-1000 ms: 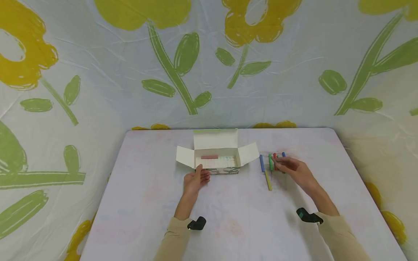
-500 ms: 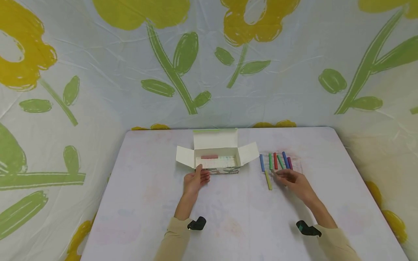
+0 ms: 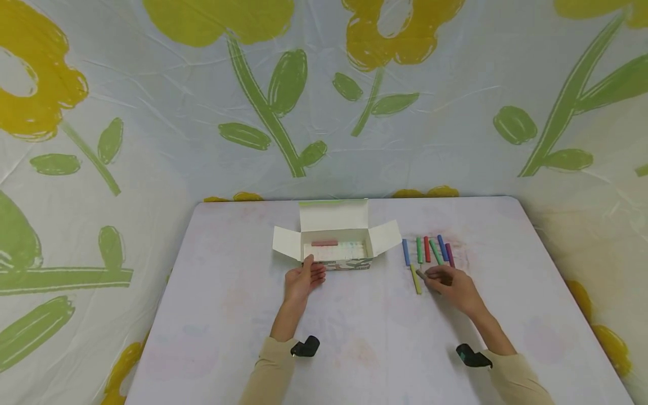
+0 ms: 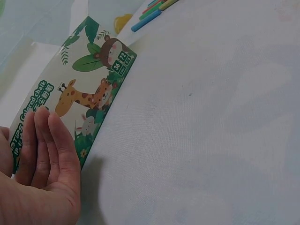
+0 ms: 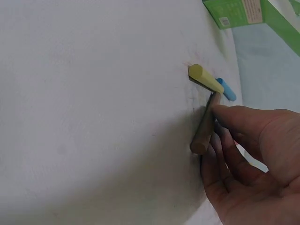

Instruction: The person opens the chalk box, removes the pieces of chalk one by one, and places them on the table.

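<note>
An open white box [image 3: 335, 265] stands near the table's back; its printed front [image 4: 89, 93] reads "colored chalk". My left hand [image 3: 300, 281] rests at its front left, thumb at the rim, fingers [image 4: 58, 154] fairly straight along the printed face. Inside lie a dull red chalk stick [image 3: 324, 243] and rows of pale sticks. My right hand [image 3: 453, 287] pinches a brown chalk stick [image 5: 206, 126] between thumb and fingers, low over the table. A yellow chalk stick [image 3: 415, 279] lies beside its far end.
Beyond my right hand a loose row of chalk lies on the table [image 3: 354, 337]: blue [image 3: 406, 252], green [image 3: 419, 250], red [image 3: 427, 249], another green, another blue and purple [image 3: 450, 255]. The box's side flaps stick out, its lid upright behind. Flowered cloth [image 3: 430, 152] hangs around the table.
My right hand, holding the brown stick, has come down from over the coloured row toward me, uncovering the green, blue and purple sticks. The left hand and the box have stayed put.
</note>
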A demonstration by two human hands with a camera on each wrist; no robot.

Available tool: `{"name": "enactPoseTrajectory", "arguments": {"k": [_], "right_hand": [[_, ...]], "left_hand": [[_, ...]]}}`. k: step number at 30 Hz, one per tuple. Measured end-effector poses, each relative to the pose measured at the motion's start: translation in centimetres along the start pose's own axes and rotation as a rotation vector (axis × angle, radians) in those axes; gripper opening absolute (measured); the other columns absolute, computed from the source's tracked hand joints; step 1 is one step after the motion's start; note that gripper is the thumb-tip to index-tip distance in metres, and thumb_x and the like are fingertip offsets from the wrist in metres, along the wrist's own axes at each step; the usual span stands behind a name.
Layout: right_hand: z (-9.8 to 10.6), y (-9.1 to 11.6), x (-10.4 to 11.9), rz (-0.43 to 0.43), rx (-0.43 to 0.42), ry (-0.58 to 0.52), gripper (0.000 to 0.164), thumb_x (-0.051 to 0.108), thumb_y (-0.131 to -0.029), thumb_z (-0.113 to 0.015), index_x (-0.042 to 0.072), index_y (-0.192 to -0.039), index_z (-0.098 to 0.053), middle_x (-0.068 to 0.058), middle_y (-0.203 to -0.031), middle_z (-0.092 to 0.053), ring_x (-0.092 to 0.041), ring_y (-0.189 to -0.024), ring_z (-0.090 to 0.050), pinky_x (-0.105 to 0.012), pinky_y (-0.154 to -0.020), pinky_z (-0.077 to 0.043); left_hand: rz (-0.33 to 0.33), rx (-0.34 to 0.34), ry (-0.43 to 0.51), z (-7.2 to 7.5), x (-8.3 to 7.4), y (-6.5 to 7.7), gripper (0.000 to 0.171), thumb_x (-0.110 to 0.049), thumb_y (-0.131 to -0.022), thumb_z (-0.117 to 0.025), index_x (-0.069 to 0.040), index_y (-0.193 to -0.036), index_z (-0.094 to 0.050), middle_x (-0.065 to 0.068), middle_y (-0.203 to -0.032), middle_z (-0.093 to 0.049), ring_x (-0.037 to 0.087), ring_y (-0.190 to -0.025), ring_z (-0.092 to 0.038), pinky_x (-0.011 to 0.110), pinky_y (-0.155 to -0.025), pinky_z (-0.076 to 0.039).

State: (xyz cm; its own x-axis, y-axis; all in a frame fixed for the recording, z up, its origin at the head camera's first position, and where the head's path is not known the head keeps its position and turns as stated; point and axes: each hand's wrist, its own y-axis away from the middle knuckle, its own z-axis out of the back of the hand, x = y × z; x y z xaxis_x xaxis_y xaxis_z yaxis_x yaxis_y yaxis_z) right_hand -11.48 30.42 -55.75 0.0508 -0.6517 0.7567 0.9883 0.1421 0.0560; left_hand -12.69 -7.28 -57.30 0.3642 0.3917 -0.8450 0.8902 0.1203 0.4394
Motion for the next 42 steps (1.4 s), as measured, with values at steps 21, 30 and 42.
{"name": "enactPoseTrajectory", "arguments": {"k": [21, 30, 42], "right_hand": [[3.0, -3.8, 3.9, 0.06, -0.012, 0.056, 0.026, 0.011, -0.105, -0.059, -0.007, -0.122, -0.065, -0.025, -0.115, -0.069, -0.04, -0.104, -0.067, -0.012, -0.077, -0.049], [3.7, -5.5, 6.6, 0.092, -0.036, 0.042, 0.03, 0.02, -0.107, -0.058, -0.004, -0.124, -0.064, -0.024, -0.116, -0.069, -0.041, -0.105, -0.067, -0.009, -0.078, -0.046], [3.3, -7.3, 9.9, 0.22, -0.069, -0.041, 0.025, 0.012, -0.104, -0.062, -0.006, -0.121, -0.065, -0.023, -0.114, -0.069, -0.041, -0.105, -0.067, -0.001, -0.083, -0.043]], "left_hand": [[0.013, -0.011, 0.006, 0.0, 0.1, -0.1, 0.041, -0.029, -0.106, -0.06, 0.009, -0.096, -0.071, 0.007, -0.081, -0.072, 0.013, -0.074, -0.07, 0.025, -0.072, -0.061], [0.023, -0.006, 0.008, 0.0, -0.1, -0.1, 0.043, -0.029, -0.106, -0.06, 0.012, -0.1, -0.07, 0.007, -0.081, -0.072, 0.016, -0.078, -0.072, 0.025, -0.073, -0.061], [0.029, -0.006, 0.027, -0.1, -0.2, -0.1, 0.043, -0.03, -0.106, -0.061, 0.012, -0.098, -0.071, 0.006, -0.079, -0.073, 0.012, -0.071, -0.071, 0.024, -0.071, -0.061]]}}
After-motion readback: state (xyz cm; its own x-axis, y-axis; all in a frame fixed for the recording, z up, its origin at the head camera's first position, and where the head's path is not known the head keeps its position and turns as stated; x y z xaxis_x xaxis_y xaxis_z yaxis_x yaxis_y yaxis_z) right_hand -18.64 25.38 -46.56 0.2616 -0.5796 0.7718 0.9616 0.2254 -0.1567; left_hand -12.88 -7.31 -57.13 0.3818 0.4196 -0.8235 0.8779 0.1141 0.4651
